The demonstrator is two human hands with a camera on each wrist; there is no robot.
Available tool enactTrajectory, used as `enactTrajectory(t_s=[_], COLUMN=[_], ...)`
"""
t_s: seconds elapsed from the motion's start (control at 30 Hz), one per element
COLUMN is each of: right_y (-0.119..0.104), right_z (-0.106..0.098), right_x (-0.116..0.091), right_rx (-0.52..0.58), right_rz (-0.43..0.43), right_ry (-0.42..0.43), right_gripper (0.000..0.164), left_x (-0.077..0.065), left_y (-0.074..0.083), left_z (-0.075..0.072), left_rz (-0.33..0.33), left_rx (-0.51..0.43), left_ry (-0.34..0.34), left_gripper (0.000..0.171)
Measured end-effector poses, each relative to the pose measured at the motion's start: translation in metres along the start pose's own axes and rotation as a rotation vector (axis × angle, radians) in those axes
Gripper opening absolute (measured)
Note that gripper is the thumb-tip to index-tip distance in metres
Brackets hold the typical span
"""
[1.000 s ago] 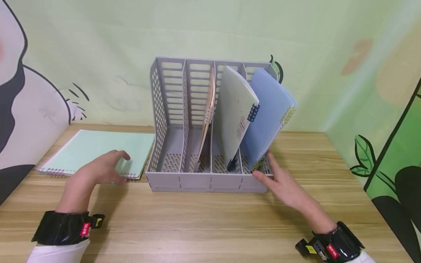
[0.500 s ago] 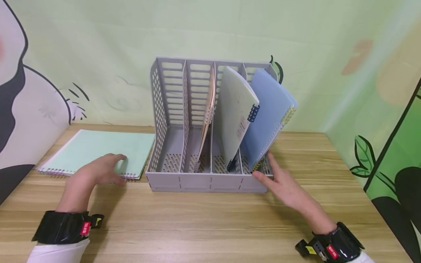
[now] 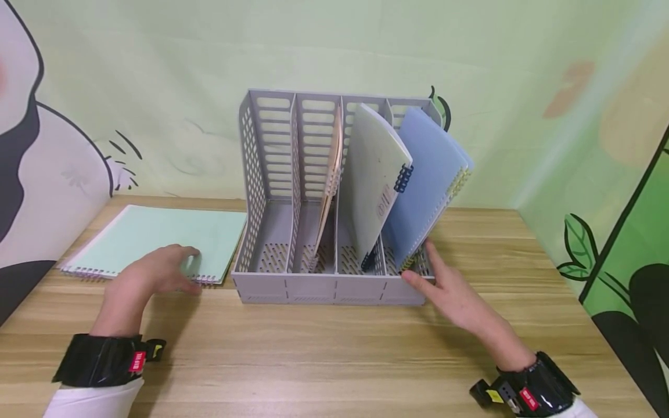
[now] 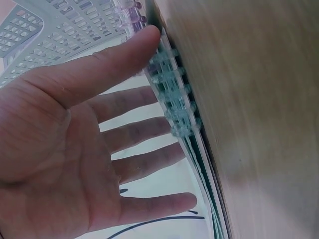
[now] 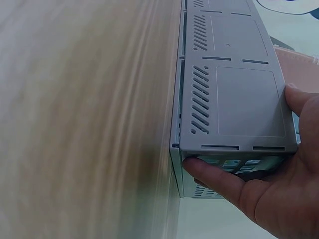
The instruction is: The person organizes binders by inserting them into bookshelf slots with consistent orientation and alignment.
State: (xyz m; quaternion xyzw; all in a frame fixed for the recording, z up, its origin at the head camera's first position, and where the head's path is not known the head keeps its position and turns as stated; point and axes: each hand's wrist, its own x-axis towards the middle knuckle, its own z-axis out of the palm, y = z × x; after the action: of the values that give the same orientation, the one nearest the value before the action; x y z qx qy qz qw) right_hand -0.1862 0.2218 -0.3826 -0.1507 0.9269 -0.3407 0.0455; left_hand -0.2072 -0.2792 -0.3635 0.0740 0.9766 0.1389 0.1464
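My left hand [image 3: 154, 273] hovers over or rests on a mint-green spiral notebook [image 3: 157, 229], at its front right corner. The left wrist view shows its fingers straight and spread beside the notebook's coil binding [image 4: 174, 99]; whether they touch the cover I cannot tell. Other sheets or notebooks lie beneath it. My right hand [image 3: 460, 302] grips the front right corner of a grey four-slot file rack [image 3: 334, 288], thumb over the front rim, fingers along the side [image 5: 219, 181]. Inside the rack stand a thin peach notebook [image 3: 330, 180], a grey-green notebook [image 3: 372, 180] and a blue notebook [image 3: 425, 174].
The rack and the lying notebooks share a wood-grain table [image 3: 313, 360]. A pale green printed backdrop [image 3: 183, 87] rises behind the table and along its sides. The blue notebook leans outward over the rack's right side.
My left hand has lowered very slightly, its index finger drawing in a little over the mint-green notebook. The right hand and the rack stay in place.
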Motion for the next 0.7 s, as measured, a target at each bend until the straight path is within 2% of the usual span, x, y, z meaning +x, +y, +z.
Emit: enactTrajectory(t_s=[0.3, 0.7], right_y=[0.000, -0.001], right_z=[-0.001, -0.001], right_x=[0.000, -0.001], right_rx=[0.006, -0.021], right_rz=[-0.012, 0.003], right_ry=[0.006, 0.003], right_gripper=[0.091, 0.091], left_x=[0.003, 0.005], left_y=[0.001, 0.011], left_z=[0.000, 0.005], left_rz=[0.087, 0.104], left_rx=[0.019, 0.067], left_ry=[0.020, 0.053], left_gripper=[0.063, 0.046])
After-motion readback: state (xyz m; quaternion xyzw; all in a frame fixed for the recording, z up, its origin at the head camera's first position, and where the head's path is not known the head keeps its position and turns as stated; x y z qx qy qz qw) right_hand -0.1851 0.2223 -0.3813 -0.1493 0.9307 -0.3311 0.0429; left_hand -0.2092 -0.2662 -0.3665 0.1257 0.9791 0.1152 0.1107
